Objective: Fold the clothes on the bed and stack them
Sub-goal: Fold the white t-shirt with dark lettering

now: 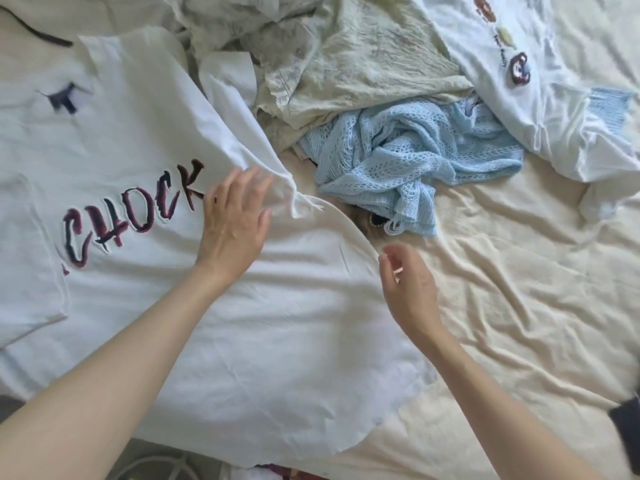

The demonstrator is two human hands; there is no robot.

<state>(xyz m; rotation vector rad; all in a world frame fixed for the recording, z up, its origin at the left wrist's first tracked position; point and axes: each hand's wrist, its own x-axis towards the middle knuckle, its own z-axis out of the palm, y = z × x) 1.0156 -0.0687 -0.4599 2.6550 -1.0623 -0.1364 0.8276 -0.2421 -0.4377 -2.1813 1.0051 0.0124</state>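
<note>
A white T-shirt (145,140) with dark red "CHOCK" lettering and a small dark dog patch lies spread over the left of the bed. My left hand (235,216) lies flat on it, fingers straight, beside a folded-over sleeve edge. My right hand (408,282) hovers at the shirt's right hem with fingers loosely curled; I cannot tell whether it touches the cloth. A crumpled light blue knit top (415,161) lies just beyond both hands.
A pale green crinkled garment (363,64) and greyish clothes are heaped at the back. A white shirt with cartoon patches (540,84) lies at the back right. Cream bedsheet (536,289) is bare on the right. A dark object (628,427) sits at the right edge.
</note>
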